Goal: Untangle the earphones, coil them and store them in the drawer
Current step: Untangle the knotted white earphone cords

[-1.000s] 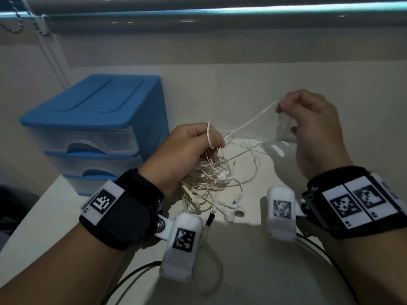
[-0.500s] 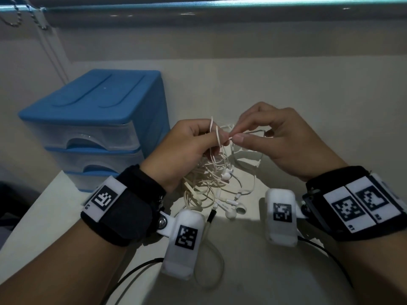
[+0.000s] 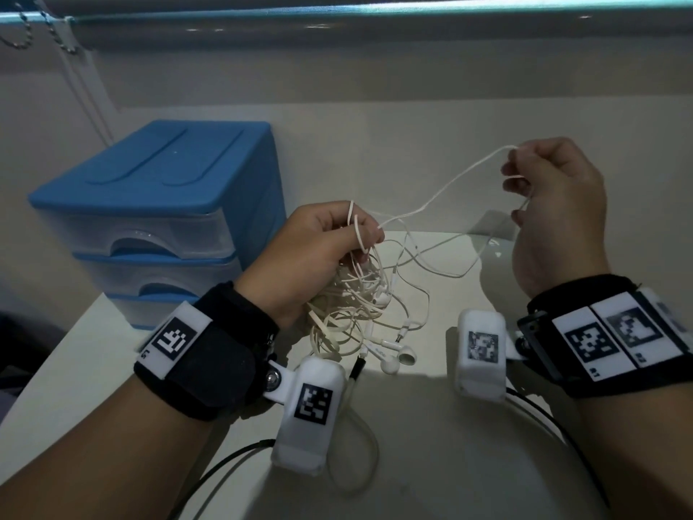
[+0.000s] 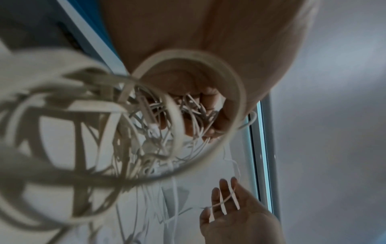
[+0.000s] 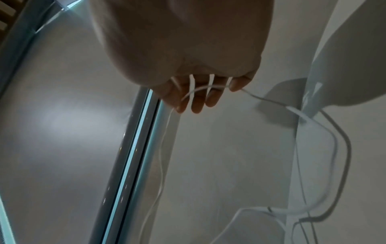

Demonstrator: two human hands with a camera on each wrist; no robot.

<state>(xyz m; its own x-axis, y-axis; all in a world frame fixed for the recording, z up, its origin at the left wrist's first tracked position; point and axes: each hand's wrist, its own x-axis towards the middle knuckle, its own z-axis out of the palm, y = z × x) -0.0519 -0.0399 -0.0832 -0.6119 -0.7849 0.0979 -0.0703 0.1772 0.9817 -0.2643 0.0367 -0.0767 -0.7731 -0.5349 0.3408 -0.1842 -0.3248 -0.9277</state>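
Note:
A tangle of white earphones (image 3: 360, 305) hangs over the table, its buds (image 3: 397, 360) and plug near the surface. My left hand (image 3: 318, 253) grips the top of the bundle, with loops sticking out above the fingers; in the left wrist view the cords (image 4: 150, 125) bunch in its curled fingers. My right hand (image 3: 547, 197) is raised to the right and holds one strand (image 3: 450, 182) drawn from the bundle. In the right wrist view that strand (image 5: 200, 88) runs across its curled fingers (image 5: 196, 102). The blue drawer unit (image 3: 157, 219) stands at the left with its drawers closed.
A pale table (image 3: 450, 444) carries everything, with a wall and a window sill behind. Black camera cables (image 3: 232, 459) trail from both wristbands near the front edge. A blind's bead chain (image 3: 22, 39) hangs at the top left.
My right hand has moved up and to the right, away from the left hand, drawing a strand out of the bundle. The left hand stays put on the tangle.

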